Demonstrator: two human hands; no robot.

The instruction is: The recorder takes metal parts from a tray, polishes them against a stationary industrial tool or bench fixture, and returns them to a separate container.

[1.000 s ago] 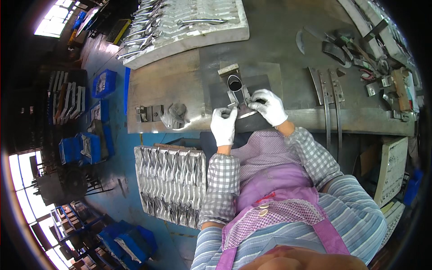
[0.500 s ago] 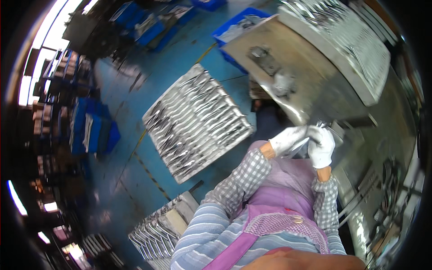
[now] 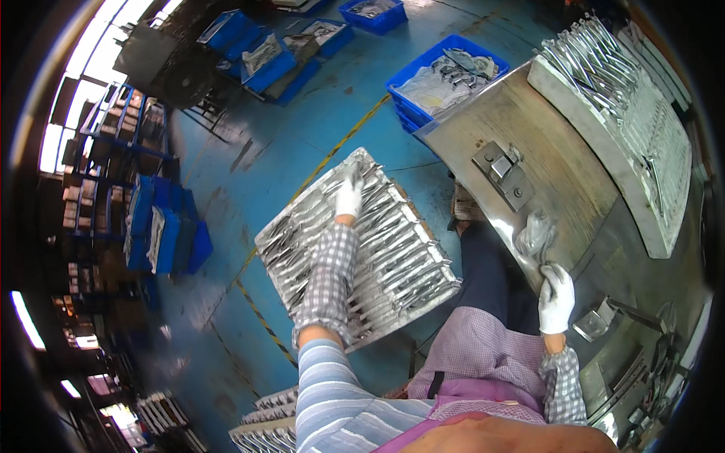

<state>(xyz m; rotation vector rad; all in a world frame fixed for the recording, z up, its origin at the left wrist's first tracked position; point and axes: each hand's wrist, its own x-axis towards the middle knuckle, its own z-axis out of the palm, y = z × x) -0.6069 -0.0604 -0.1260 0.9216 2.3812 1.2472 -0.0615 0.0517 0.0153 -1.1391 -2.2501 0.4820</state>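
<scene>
My left hand [image 3: 349, 195], in a white glove, reaches down onto a flat tray [image 3: 281, 231] packed with rows of shiny metal tools, near its far end. Its fingers rest on the tools; whether they grip one is not clear. My right hand [image 3: 556, 296], also gloved, lies at the front edge of the steel workbench [image 3: 559, 174], close to a crumpled grey glove [image 3: 535, 234], with the fingers curled and nothing visible in them.
A small metal fixture block [image 3: 501, 172] is bolted on the bench. A long white tray [image 3: 642, 128] of metal tools lies at the bench's far side. Blue crates [image 3: 445, 72] of parts stand on the blue floor, and more trays [image 3: 264, 426] are stacked near my feet.
My view has swung to the left. My left hand left the bench, where both hands were together, and stretched out to the tray of tools. My right hand stayed at the bench edge.
</scene>
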